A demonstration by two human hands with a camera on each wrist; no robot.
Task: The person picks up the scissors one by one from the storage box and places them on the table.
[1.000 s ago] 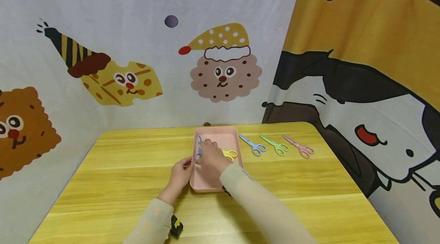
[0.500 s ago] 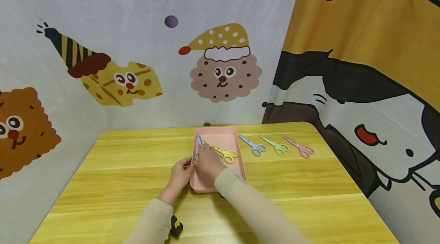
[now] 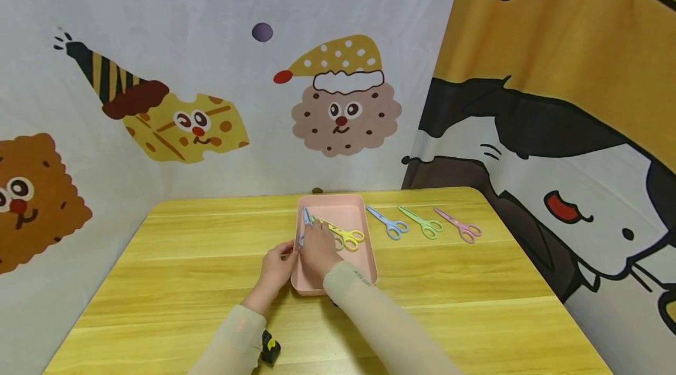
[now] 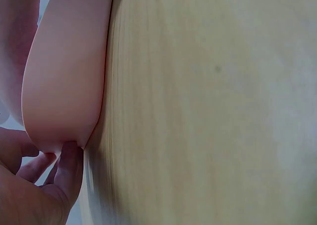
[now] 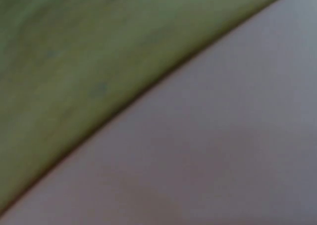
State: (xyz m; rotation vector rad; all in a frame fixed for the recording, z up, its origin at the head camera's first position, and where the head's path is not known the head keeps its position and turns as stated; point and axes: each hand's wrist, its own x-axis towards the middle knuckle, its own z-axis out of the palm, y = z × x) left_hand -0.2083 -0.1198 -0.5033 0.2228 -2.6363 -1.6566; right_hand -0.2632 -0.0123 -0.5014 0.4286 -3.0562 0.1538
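A pink tray (image 3: 338, 206) stands near the table's far edge. My left hand (image 3: 276, 272) grips its left side; in the left wrist view, fingers (image 4: 71, 168) bend against the tray's wall (image 4: 67, 86). My right hand (image 3: 319, 250) reaches down inside the tray, its fingertips hidden among the scissors. Blue scissors (image 3: 306, 215) lie along the tray's left wall, beside that hand. Yellow scissors (image 3: 350, 238) rest to its right. A pale green blade tip and a pale handle loop, partly covered by the hand, show between them. The right wrist view is blurred, with only the tray's pink surface (image 5: 223, 136) and the table.
On the wooden table (image 3: 185, 269), right of the tray, lie blue scissors (image 3: 389, 225), green scissors (image 3: 424, 224) and pink scissors (image 3: 460, 226) in a row. A patterned curtain (image 3: 211, 23) hangs behind the table and along the right.
My right hand has shifted slightly left and toward me within the tray, uncovering more of the yellow scissors and a pale handle. The left hand and tray look unchanged.
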